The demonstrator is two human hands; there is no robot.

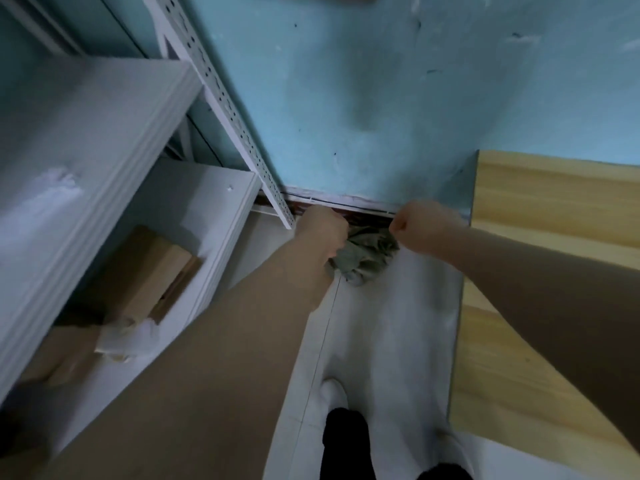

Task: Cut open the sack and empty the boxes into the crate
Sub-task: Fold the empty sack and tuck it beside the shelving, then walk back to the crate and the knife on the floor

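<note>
Sack [363,256] — grey-green fabric, crumpled, bunched into loose heap with deep folds. Blurred, so weave and any opening unreadable. Sits directly between two sets of curled fingers: left hand [323,233] fingers [337,244] grip its upper left edge, right hand [420,225] fingers [398,228] grip its upper right corner. Top stretch spans gap between both fists. Bulk of cloth sags below fingers — lower end trails nearer viewer, just under left fingers. Contents hidden.
</note>
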